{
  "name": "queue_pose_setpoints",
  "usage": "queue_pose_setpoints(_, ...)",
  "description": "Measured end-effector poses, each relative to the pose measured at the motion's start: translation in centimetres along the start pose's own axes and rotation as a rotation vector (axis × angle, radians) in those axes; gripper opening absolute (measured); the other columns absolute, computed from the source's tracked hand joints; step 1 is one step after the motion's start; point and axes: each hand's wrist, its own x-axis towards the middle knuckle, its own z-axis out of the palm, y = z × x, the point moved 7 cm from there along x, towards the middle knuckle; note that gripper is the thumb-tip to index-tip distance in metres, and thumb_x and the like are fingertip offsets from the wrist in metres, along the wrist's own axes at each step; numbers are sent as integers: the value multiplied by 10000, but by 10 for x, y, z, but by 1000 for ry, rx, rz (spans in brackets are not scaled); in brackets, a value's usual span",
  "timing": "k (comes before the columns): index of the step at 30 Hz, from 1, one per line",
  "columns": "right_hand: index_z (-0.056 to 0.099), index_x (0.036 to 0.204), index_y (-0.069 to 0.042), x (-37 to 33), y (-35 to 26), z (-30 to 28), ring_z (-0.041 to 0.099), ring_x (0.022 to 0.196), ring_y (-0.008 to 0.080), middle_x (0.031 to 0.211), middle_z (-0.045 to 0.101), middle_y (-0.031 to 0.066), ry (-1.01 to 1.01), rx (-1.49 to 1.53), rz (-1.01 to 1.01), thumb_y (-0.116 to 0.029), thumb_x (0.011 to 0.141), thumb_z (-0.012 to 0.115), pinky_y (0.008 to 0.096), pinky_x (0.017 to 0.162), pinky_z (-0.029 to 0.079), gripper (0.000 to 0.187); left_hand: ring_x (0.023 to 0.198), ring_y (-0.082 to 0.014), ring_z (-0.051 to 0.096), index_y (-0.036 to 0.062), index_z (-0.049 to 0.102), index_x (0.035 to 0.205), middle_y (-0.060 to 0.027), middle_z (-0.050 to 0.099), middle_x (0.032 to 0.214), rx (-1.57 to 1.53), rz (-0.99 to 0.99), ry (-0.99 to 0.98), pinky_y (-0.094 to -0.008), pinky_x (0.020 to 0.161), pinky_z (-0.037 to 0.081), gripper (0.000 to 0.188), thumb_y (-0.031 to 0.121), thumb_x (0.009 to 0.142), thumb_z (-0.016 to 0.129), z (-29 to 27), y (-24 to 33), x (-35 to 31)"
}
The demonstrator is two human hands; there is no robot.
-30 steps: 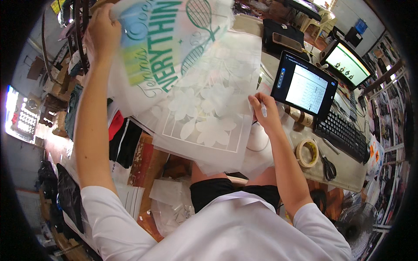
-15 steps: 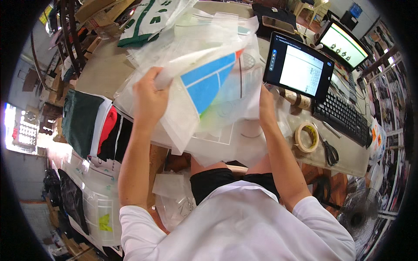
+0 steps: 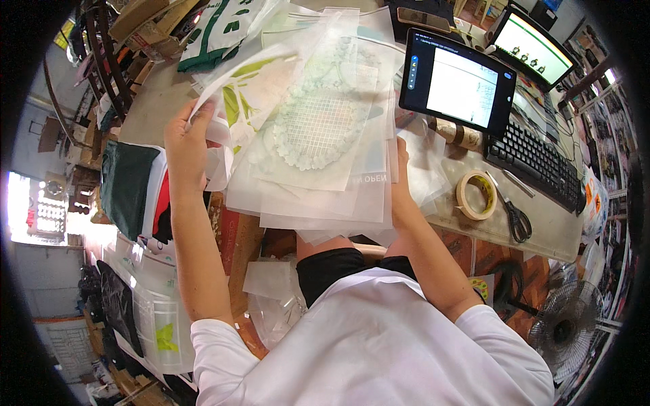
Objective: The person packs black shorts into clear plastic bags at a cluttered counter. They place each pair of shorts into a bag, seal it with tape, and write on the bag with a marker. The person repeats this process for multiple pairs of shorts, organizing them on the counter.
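My left hand (image 3: 189, 149) grips the curled left edge of translucent sheets, fingers closed around it. The lifted sheet (image 3: 261, 84) bears yellow-green leaf shapes and bends up toward the left. Beneath it lies a sheet with a pale round grid design (image 3: 318, 128), on a loose stack of sheets (image 3: 325, 216) whose near edge hangs over the table's front. At the stack's right edge is my right hand (image 3: 401, 169), holding that side; its fingers are partly hidden by the sheets.
A tablet (image 3: 460, 81) stands right of the stack, by a keyboard (image 3: 535, 169) and monitor (image 3: 533, 51). Masking tape (image 3: 476, 195) and scissors (image 3: 518, 220) lie near the right front edge. Folded clothes (image 3: 132, 189) hang at left; a fan (image 3: 565, 328) stands lower right.
My left hand has moved left and slightly down. The sheet with the blue panel is out of sight; a leaf-patterned sheet and the round grid design now show.
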Motion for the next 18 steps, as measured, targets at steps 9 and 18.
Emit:
queue_pose_setpoints(9, 626, 1161, -36, -8, -37, 9, 346, 1262, 375, 1219, 594, 158, -57, -456, -283, -202, 762, 630, 459, 1008, 284, 432, 885, -174, 612, 12, 640, 1112, -60, 674, 951, 117, 287, -278, -286, 806, 463, 293, 157, 861, 686, 44, -29, -57)
queue_pose_setpoints(18, 561, 1235, -8, 3, 9, 22, 411, 1228, 385, 1265, 544, 167, -12, -60, -107, -142, 755, 652, 477, 1036, 334, 507, 1244, -362, 498, 58, 598, 1230, -203, 574, 1258, 586, 633, -426, -430, 1017, 403, 488, 74, 746, 658, 119, -36, -144)
